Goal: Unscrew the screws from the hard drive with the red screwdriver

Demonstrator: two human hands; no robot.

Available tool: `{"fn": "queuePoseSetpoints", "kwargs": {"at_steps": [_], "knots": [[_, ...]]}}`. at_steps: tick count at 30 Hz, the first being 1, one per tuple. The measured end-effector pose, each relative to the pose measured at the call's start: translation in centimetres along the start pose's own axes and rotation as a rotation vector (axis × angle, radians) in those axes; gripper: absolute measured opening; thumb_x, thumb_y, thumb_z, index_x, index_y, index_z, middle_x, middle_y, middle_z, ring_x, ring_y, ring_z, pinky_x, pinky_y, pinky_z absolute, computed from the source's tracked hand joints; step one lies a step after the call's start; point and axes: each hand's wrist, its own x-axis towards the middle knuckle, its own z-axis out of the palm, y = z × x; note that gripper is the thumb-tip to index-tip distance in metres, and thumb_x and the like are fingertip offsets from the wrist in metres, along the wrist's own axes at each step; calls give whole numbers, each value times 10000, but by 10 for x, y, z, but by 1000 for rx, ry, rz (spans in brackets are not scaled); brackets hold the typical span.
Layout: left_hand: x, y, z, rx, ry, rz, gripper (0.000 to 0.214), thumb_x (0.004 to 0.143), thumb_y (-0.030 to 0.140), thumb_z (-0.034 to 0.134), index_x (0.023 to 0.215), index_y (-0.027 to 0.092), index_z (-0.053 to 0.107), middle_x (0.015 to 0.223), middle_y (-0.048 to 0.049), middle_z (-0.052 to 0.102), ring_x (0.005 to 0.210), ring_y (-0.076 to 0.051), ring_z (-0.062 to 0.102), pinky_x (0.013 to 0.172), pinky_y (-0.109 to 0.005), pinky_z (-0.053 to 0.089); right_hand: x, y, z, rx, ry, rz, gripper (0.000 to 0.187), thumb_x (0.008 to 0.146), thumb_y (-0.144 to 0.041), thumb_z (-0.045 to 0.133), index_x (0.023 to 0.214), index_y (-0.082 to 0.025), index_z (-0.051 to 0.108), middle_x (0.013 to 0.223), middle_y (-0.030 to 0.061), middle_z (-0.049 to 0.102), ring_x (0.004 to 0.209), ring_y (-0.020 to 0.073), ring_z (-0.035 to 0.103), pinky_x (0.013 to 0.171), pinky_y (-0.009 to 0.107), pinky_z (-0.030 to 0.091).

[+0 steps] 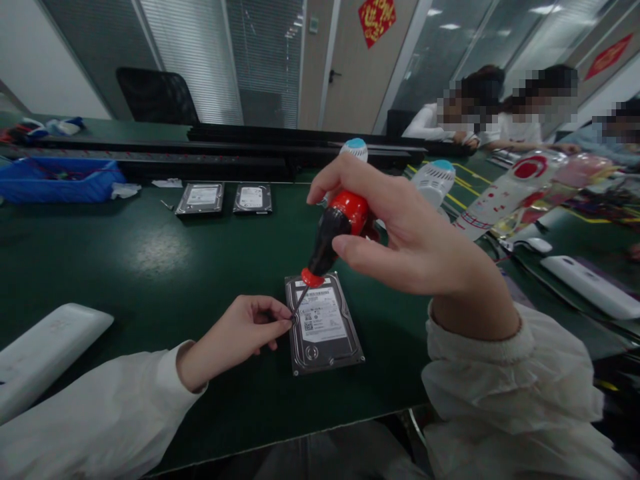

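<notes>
A hard drive (325,333) lies label side up on the green table in front of me. My right hand (395,233) grips the red and black handle of a screwdriver (327,240), holding it tilted above the drive. The thin shaft slants down to the left edge of the drive. There my left hand (253,323) pinches thumb and forefinger together right at the screwdriver's tip. Whatever sits between those fingertips is too small to make out.
Two more hard drives (201,199) (253,198) lie farther back, near a blue bin (60,180). White devices rest at left (55,353) and right (590,287). Behind my right hand stand a white blue-topped object (435,180) and a printed bottle (500,200). People sit at the far right.
</notes>
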Motion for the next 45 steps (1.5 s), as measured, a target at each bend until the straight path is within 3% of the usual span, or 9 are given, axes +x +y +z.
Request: {"fn": "queuePoseSetpoints", "kwargs": {"at_steps": [5, 11, 16, 19, 24, 30, 35, 40, 45], "knots": [[0, -3, -1, 18, -6, 8, 341, 770, 475, 769, 920, 177, 698, 756, -2, 702, 572, -130, 628, 426, -195, 402, 1, -1, 1, -36, 55, 27, 226, 1018, -386, 546, 1062, -166, 579, 793, -48, 503, 671, 78, 403, 695, 263, 355], [0, -3, -2, 22, -12, 0, 340, 774, 471, 769, 936, 179, 705, 770, -7, 709, 579, -131, 630, 429, -196, 401, 0, -2, 0, 18, 8, 13, 263, 996, -341, 539, 1190, -163, 553, 831, -43, 530, 668, 74, 414, 656, 250, 366], [0, 0, 0, 1, -1, -8, 332, 753, 460, 772, 914, 179, 695, 736, 5, 692, 554, -124, 613, 420, -193, 392, 1, -3, 1, 19, 56, 41, 214, 972, -311, 591, 1110, -147, 594, 831, -56, 532, 652, 52, 400, 690, 262, 381], [-1, 0, -1, 0, -8, -7, 326, 766, 454, 773, 926, 180, 698, 740, 7, 693, 565, -119, 617, 426, -186, 394, 1, -3, -1, 36, 28, 8, 262, 933, -255, 573, 1165, -134, 572, 893, -42, 540, 675, 54, 409, 687, 260, 379], [0, -1, -2, 15, 0, -19, 343, 759, 474, 780, 925, 184, 704, 744, 2, 698, 571, -130, 625, 426, -194, 401, 1, -3, -1, -5, 50, 62, 247, 1012, -420, 551, 1095, -188, 531, 819, -52, 509, 670, 72, 416, 677, 257, 357], [1, -4, -3, 22, -6, -11, 339, 783, 477, 774, 946, 187, 710, 766, -3, 705, 581, -130, 633, 429, -192, 408, 1, -2, -1, 16, 31, 52, 212, 988, -362, 559, 1113, -195, 520, 846, -44, 499, 674, 86, 400, 694, 272, 359], [1, -6, -3, 31, -7, -5, 335, 785, 475, 774, 945, 187, 712, 752, -1, 703, 582, -133, 635, 428, -192, 409, 1, -2, -1, 18, 68, 95, 215, 995, -393, 578, 1021, -185, 526, 864, -32, 501, 713, 89, 429, 715, 280, 370], [1, -6, -3, 15, -13, -6, 322, 788, 462, 779, 947, 190, 713, 785, -5, 718, 582, -126, 633, 429, -189, 409, 1, -4, -3, 94, 10, 51, 230, 939, -348, 584, 1074, -194, 479, 868, -35, 492, 682, 87, 409, 682, 282, 372], [0, -3, -1, 26, 7, -8, 334, 769, 470, 776, 934, 187, 711, 747, -1, 698, 571, -130, 625, 426, -194, 406, 1, -4, -1, 47, 62, 97, 231, 1014, -428, 539, 1019, -203, 482, 856, -33, 493, 708, 89, 445, 688, 277, 390]]}}
